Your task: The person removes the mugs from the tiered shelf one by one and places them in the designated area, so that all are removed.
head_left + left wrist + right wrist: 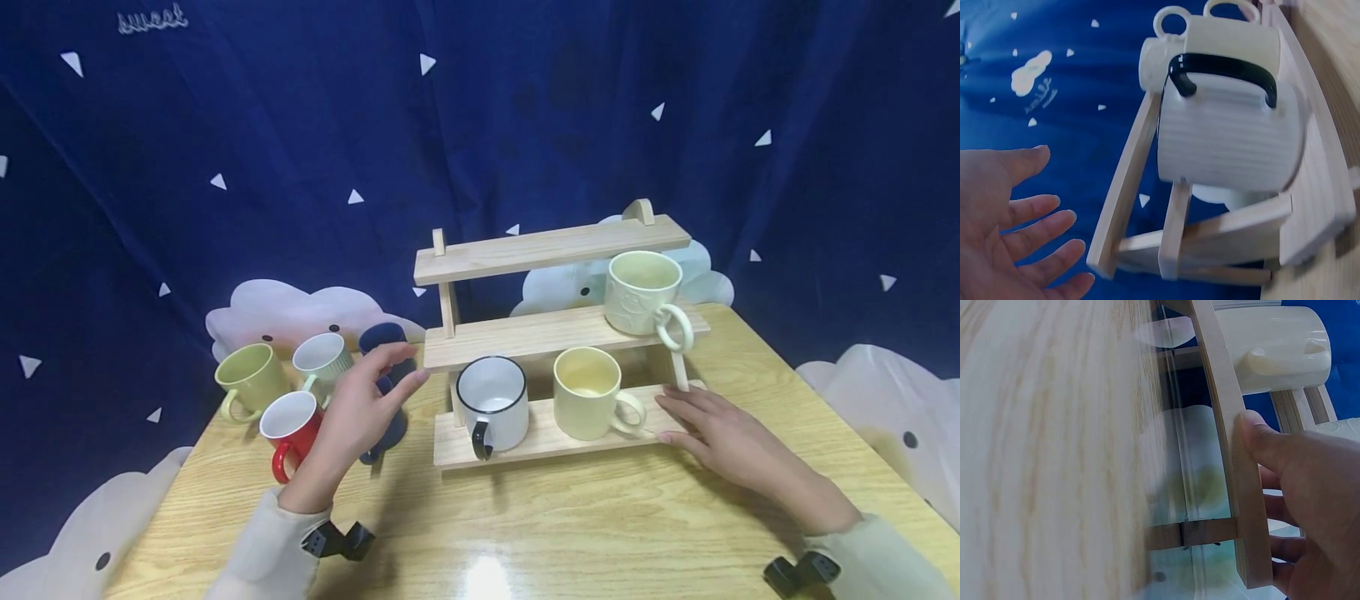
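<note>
My left hand (363, 404) is held in the air by the left end of a wooden tiered shelf (525, 333), thumb and fingers apart with nothing between them. In the left wrist view its spread fingers (1041, 234) stand clear of the shelf. My right hand (723, 442) holds the right end of the bottom board, thumb (1254, 422) on the front edge and fingers over the top. On that board stand a white mug with a black rim and handle (493, 404) and a pale yellow mug (587, 396). A cream-green embossed mug (641, 296) sits on the middle board.
Left of the shelf stand a yellow-green mug (253, 379), a ribbed pale green mug (324, 358), a red mug (294, 429) and dark blue mugs (382, 335), partly hidden by my left hand. A blue curtain (480, 125) hangs behind the wooden table (570, 533).
</note>
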A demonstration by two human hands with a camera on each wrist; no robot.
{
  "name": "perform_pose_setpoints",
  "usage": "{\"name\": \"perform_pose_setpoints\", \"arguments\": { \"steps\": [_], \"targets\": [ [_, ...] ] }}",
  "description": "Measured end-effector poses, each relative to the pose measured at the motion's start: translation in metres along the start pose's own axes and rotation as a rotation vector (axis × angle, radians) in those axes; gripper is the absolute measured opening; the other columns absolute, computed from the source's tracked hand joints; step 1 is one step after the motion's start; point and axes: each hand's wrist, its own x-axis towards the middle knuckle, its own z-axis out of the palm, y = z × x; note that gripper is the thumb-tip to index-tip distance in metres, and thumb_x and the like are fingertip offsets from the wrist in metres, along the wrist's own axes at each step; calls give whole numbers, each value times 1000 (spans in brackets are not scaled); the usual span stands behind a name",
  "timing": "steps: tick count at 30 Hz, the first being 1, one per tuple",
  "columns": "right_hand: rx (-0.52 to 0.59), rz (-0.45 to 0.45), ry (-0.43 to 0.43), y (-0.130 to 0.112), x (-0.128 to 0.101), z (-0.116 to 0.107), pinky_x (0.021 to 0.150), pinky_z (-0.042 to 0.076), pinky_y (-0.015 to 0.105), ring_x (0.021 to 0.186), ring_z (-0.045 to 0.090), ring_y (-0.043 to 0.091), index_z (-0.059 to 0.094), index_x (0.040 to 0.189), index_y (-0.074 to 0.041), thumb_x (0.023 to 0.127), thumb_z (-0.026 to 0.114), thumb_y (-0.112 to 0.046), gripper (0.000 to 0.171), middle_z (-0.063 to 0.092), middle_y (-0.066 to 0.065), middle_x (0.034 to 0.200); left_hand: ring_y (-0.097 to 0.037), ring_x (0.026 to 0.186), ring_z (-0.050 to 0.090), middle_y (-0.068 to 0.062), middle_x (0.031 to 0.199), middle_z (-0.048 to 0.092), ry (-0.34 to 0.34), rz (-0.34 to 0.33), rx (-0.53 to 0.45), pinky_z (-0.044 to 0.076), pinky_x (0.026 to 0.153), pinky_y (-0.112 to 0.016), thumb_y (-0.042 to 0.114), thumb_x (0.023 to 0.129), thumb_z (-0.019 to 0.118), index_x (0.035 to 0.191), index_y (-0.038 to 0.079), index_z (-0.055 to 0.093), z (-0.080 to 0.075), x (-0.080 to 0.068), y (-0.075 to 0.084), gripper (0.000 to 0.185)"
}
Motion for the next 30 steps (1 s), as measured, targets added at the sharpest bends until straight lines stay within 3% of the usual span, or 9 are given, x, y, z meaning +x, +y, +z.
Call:
{"name": "perform_pose_setpoints", "arguments": {
  "steps": [11,21,30],
  "targets": [
    [-11,-4,10,0,-1,0,92,34,50,115,41,37,54,122,-9,82,59,-43,53,49,13,125,-16,107,51,6,118,55,-42,63,-17,47,80,-38,54,79,56,117,27,54,21,13,26,47],
    [-9,-2,5,1,-2,-1,92,33,51,116,40,38,52,123,-9,83,58,-43,53,49,14,125,-8,111,47,7,117,54,-79,177,-40,44,87,-32,53,82,53,118,22,54,43,25,56,48],
    [-6,-9,17,1,-2,0,92,33,50,116,41,37,53,123,-10,83,58,-43,53,50,13,125,-9,116,43,8,121,52,-101,225,43,36,95,-32,55,82,50,122,21,51,67,35,80,53]
  ]
}}
